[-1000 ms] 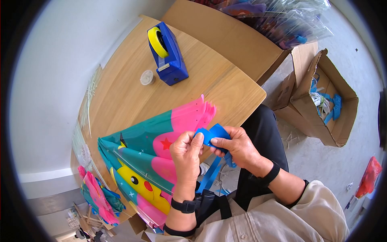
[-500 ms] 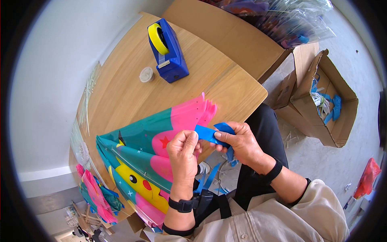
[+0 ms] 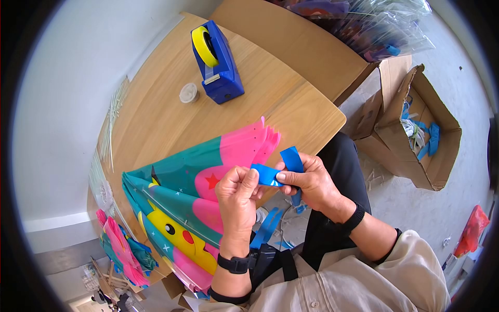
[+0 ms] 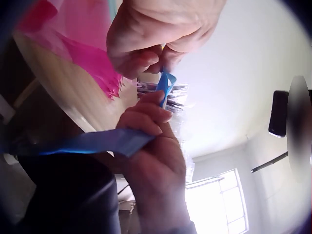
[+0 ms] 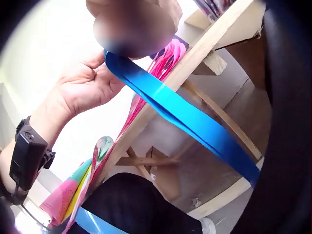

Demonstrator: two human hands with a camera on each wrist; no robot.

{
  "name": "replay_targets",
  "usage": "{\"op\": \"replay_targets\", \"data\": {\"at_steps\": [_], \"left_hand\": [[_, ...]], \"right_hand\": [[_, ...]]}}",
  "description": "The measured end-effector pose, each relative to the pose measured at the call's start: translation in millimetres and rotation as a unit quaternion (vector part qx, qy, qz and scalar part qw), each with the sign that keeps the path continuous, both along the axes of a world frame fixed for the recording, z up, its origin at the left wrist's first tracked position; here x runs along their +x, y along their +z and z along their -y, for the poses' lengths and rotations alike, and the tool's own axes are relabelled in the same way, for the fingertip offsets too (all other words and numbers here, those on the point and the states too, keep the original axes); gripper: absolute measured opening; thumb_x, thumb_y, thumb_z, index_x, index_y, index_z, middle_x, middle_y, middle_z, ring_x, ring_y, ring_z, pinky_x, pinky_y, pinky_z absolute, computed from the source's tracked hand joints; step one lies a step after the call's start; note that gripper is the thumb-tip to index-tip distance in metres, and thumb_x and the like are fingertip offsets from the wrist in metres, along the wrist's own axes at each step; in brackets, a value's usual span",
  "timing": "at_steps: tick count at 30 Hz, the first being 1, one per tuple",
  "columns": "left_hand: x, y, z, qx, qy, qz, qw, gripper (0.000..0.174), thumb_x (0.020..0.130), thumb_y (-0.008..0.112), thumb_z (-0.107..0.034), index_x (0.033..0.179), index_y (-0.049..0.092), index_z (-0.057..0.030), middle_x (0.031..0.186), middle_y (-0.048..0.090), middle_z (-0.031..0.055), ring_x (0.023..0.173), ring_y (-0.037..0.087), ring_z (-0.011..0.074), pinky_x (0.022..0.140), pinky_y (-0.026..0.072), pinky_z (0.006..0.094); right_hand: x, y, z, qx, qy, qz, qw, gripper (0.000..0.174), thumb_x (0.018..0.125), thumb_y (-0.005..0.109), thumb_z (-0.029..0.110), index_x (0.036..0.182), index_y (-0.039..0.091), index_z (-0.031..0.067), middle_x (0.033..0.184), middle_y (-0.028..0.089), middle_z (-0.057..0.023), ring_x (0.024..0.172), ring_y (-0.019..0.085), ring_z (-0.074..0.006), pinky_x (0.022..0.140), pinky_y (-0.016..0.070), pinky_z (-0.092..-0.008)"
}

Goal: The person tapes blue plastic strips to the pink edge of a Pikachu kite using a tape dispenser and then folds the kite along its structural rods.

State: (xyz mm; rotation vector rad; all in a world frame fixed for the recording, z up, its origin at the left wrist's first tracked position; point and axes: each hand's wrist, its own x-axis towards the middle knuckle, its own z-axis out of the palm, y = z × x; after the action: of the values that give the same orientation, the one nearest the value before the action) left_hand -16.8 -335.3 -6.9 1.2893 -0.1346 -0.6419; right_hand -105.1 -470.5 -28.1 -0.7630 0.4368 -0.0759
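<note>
Both hands hold a blue plastic ribbon point(image 3: 268, 177) over the near edge of the table. My left hand point(image 3: 235, 195) pinches one end between thumb and fingers. My right hand point(image 3: 313, 183) grips the ribbon a short way along, thumb on top, and another length stands up beyond its fingers. In the right wrist view the doubled ribbon point(image 5: 187, 114) runs down from the hands in a long band. Beside the left hand lies a stack of teal and pink printed sheets point(image 3: 189, 164) with a yellow cartoon figure.
A blue tape dispenser point(image 3: 223, 78) and a small clear cup point(image 3: 188, 93) stand on the wooden table point(image 3: 280, 88). Thin white rods point(image 3: 113, 122) lie along the wall side. At the right, an open cardboard box point(image 3: 442, 138) on the floor holds blue and white scraps.
The left hand's end of the ribbon came out longer, then the hands drew closer and it bent between them. The length beyond the right hand now stands higher.
</note>
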Motion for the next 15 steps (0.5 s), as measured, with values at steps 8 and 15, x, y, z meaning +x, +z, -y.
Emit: {"op": "replay_targets", "data": {"at_steps": [8, 15], "left_hand": [[-0.9, 0.5, -0.2, -0.081, 0.001, -0.112, 0.990, 0.013, 0.091, 0.059, -0.009, 0.080, 0.058, -0.0022, 0.071, 0.052, 0.0010, 0.065, 0.047, 0.0105, 0.058, 0.0410, 0.0265], [3.3, -0.7, -3.8, -0.059, -0.028, -0.089, 0.994, 0.016, 0.087, 0.063, -0.006, 0.074, 0.055, -0.0041, 0.068, 0.051, -0.0005, 0.060, 0.045, 0.0089, 0.054, 0.0389, 0.0248]], "right_hand": [[-1.8, -10.4, -2.6, 0.116, -0.041, 0.046, 0.991, 0.010, 0.087, 0.065, 0.006, 0.095, 0.059, 0.0038, 0.076, 0.059, -0.0018, 0.063, 0.053, -0.0084, 0.055, 0.0421, -0.0209], [1.9, -1.8, -1.8, 0.033, 0.007, 0.025, 0.999, 0.015, 0.087, 0.067, 0.012, 0.098, 0.061, 0.0031, 0.076, 0.059, -0.0016, 0.063, 0.051, -0.0063, 0.055, 0.0404, -0.0194]]}}
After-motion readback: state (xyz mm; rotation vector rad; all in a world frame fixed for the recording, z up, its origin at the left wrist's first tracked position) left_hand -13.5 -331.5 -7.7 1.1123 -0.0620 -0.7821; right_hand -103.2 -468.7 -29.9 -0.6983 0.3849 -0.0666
